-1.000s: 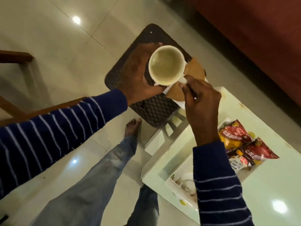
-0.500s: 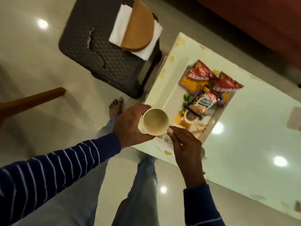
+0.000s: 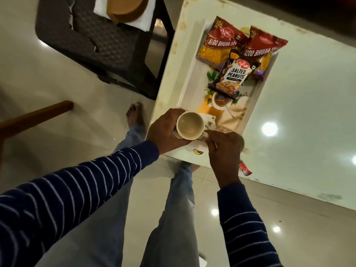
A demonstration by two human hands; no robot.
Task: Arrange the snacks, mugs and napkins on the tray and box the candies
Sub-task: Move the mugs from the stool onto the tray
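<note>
A cream mug (image 3: 190, 125) is over the near end of the white printed tray (image 3: 187, 81), held from both sides. My left hand (image 3: 165, 132) wraps its left wall. My right hand (image 3: 224, 145) pinches its handle on the right. On the tray's far end lie two red Aloo Bhujia packets (image 3: 219, 43) and a Salted Peanuts packet (image 3: 231, 78). White napkins (image 3: 142, 18) under a round tan box (image 3: 125, 7) rest on the dark stool (image 3: 100, 45) to the left. Whether the mug touches the tray I cannot tell.
The tray sits on a pale glass table (image 3: 298, 112), close to its near left corner. A red wrapper (image 3: 244, 168) lies at the table edge by my right wrist. A wooden chair arm (image 3: 34, 118) juts in at left. My legs and a bare foot (image 3: 135, 114) are below.
Both hands carried the mug from above the stool across to the tray's near end and lowered it there. The view shifted right and nearer to the table.
</note>
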